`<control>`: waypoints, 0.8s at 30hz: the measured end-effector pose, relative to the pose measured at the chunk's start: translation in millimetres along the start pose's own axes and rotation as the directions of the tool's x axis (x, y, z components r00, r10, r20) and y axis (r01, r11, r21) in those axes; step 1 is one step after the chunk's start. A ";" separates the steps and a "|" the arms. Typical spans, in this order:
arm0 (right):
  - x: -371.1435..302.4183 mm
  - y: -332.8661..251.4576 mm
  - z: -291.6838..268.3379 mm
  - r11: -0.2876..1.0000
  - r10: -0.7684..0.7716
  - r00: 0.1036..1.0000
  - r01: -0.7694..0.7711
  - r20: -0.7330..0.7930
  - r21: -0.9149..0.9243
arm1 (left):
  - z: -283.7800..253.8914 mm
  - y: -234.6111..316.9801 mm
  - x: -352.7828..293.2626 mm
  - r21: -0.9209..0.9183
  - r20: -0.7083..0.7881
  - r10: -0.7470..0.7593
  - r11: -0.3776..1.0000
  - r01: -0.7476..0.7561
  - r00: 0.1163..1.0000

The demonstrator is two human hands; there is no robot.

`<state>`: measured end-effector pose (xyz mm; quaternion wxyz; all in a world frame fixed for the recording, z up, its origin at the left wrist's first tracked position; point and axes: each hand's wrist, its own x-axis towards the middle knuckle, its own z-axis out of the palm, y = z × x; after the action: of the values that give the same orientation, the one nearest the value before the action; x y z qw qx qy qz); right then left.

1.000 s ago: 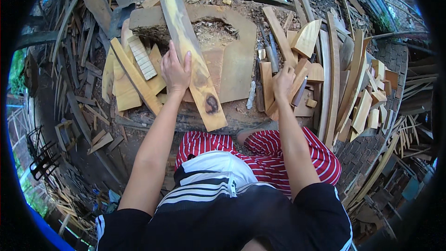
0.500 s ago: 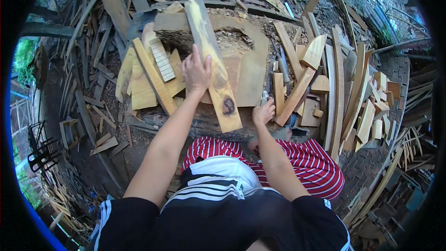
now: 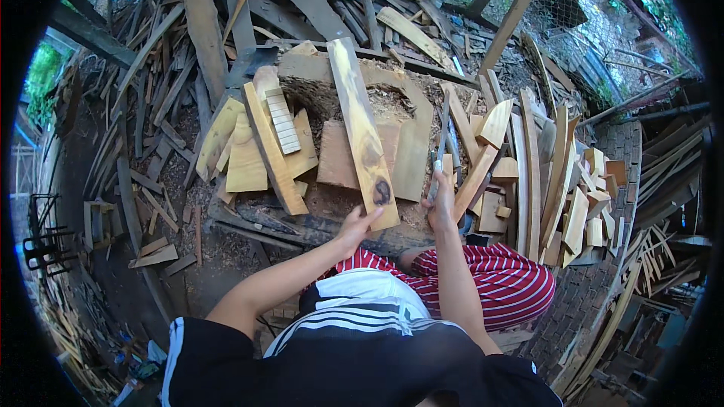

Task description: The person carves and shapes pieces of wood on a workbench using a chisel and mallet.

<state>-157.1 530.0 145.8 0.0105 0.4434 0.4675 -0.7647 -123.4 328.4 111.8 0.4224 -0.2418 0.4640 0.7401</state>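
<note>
A long pale plank [image 3: 363,136] with dark streaks and a knot near its close end lies across the hollowed work block [image 3: 417,151], its far end pointing away from me. My left hand [image 3: 354,231] grips the plank's near left corner, thumb on top and the other fingers partly hidden. To the right of the plank, my right hand [image 3: 442,205] is closed round a slim tool [image 3: 437,166] with a pale handle. A narrow blade seems to stretch away from it; its exact kind is unclear.
Left of the plank lie a wooden strip [image 3: 273,152], a ruled pale block [image 3: 283,122] and flat board pieces [image 3: 246,157]. Cut blocks [image 3: 494,125] and long curved strips [image 3: 534,173] stand at the right. Scrap wood [image 3: 286,0] piles up beyond the block.
My left hand has slid from the plank's middle to its near end. My right hand has risen with the slim tool in it. The head view has shifted slightly.
</note>
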 end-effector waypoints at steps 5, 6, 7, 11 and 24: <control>-2.1 -4.8 17.0 0.854 -0.413 0.909 0.407 0.053 -0.323 | 12.8 -0.8 18.6 0.354 0.011 0.352 0.874 -0.333 0.936; -0.8 -7.2 16.8 0.830 -0.464 0.883 0.459 0.064 -0.316 | 8.2 1.1 15.0 0.360 0.013 0.355 0.870 -0.336 0.935; 0.2 -12.5 14.8 0.806 -0.518 0.853 0.511 0.062 -0.299 | 5.5 13.6 1.7 0.343 0.150 0.323 0.869 -0.356 0.934; -10.8 -32.2 20.4 0.587 -0.670 0.726 0.646 0.154 -0.489 | -9.4 94.2 -60.2 0.349 0.123 0.181 0.912 -0.213 0.976; -65.1 -25.7 102.4 0.128 -0.343 0.674 0.723 0.654 -0.678 | -75.0 190.6 -156.0 0.367 0.050 0.443 0.826 -0.429 0.895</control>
<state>-197.1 444.3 226.0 0.0538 0.0157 0.9224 -0.3822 -205.8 158.5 286.9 0.2715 -0.0597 0.6451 0.7118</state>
